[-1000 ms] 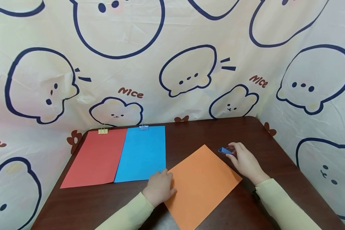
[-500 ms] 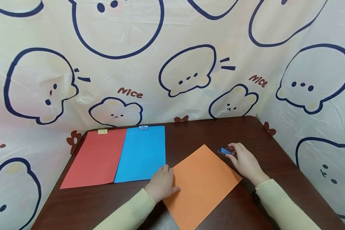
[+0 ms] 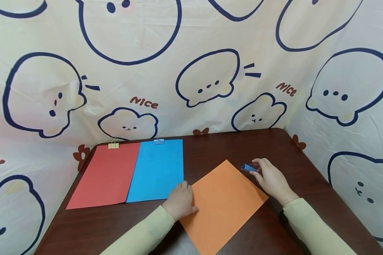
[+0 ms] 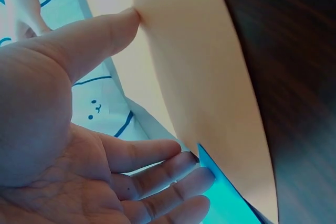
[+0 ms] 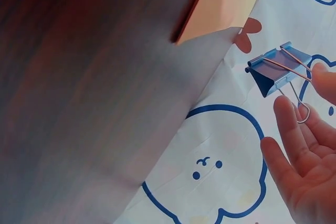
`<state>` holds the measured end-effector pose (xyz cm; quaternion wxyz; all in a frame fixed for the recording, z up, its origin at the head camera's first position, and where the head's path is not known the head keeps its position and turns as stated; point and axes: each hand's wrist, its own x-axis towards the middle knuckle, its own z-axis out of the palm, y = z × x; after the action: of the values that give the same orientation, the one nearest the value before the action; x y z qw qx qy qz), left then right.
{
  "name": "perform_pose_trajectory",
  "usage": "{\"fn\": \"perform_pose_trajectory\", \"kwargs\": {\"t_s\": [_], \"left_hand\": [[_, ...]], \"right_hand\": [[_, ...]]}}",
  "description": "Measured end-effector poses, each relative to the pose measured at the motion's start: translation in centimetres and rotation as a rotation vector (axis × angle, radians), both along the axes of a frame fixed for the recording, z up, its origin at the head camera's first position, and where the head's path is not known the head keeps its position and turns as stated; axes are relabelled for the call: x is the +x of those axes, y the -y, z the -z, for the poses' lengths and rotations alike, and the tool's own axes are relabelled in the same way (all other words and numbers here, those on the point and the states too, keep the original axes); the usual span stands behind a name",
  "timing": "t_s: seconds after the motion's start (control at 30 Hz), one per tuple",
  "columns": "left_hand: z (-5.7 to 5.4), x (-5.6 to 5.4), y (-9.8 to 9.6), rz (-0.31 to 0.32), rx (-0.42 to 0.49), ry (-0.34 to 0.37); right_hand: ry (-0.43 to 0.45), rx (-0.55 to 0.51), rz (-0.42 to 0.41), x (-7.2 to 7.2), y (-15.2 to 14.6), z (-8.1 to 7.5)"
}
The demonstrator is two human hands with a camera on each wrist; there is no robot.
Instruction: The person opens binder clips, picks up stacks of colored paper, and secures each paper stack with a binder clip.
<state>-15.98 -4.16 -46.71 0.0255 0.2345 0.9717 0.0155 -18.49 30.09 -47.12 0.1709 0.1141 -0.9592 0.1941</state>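
Note:
An orange sheet of paper (image 3: 223, 209) lies turned at an angle on the dark wooden table. My left hand (image 3: 179, 201) rests at its left edge; in the left wrist view the thumb (image 4: 113, 32) touches the sheet's surface while the fingers extend by the edge, near the blue sheet. Beyond the orange sheet's right side, my right hand (image 3: 271, 179) pinches a blue binder clip (image 3: 249, 168) by its wire handles. The right wrist view shows the clip (image 5: 275, 66) held in the air between thumb and fingers, apart from the paper.
To the left lie a red sheet (image 3: 103, 177) and a blue sheet (image 3: 157, 170), side by side. A yellow binder clip (image 3: 113, 145) sits on the red one's top edge, a light blue clip (image 3: 159, 141) on the blue one's. A cartoon-printed curtain (image 3: 166, 81) surrounds the table (image 3: 217, 147).
My left hand has shifted slightly up and to the right along the orange sheet's edge. The right hand with the binder clip stays almost in place.

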Motion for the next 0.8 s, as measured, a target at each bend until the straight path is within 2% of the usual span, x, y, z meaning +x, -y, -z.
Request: {"fn": "perform_pose_trajectory", "kwargs": {"t_s": [0.3,0.63,0.8], "left_hand": [[0.10,-0.22,-0.08,-0.015,0.002,0.026],[0.32,0.00,-0.14,0.018,-0.078,-0.072],[0.34,0.03,-0.28,0.016,-0.096,-0.077]], "right_hand": [[-0.019,0.006,-0.013,0.00,-0.07,0.06],[0.004,-0.001,0.000,0.00,0.00,0.03],[0.019,-0.008,0.005,0.03,0.03,0.11]]}}
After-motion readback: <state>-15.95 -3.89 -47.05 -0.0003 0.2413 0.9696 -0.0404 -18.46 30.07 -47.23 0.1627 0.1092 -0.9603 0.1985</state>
